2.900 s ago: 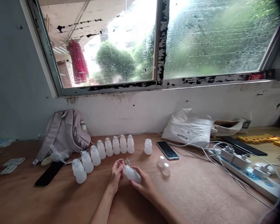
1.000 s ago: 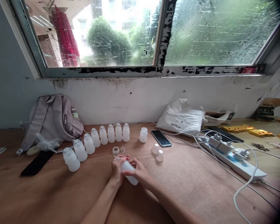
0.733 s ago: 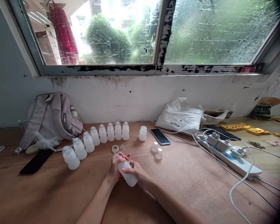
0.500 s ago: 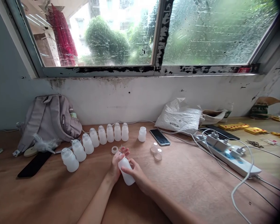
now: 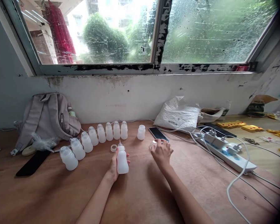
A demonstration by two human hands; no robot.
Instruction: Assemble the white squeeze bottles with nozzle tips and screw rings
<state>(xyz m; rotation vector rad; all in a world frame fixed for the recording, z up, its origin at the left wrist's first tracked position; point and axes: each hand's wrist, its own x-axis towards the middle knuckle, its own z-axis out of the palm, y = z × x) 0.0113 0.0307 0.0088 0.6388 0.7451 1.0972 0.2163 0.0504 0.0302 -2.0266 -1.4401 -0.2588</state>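
Head: bottle in left hand

From the head, the single view looks forward and down across the desk to the window

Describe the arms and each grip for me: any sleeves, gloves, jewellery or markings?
The left arm and right arm are bare, with no sleeve in view. The left grip and right grip are ungloved human hands. I see no watch, bracelet, cable or marking on either side, and no ring on the visible fingers; nail detail is too small to tell.
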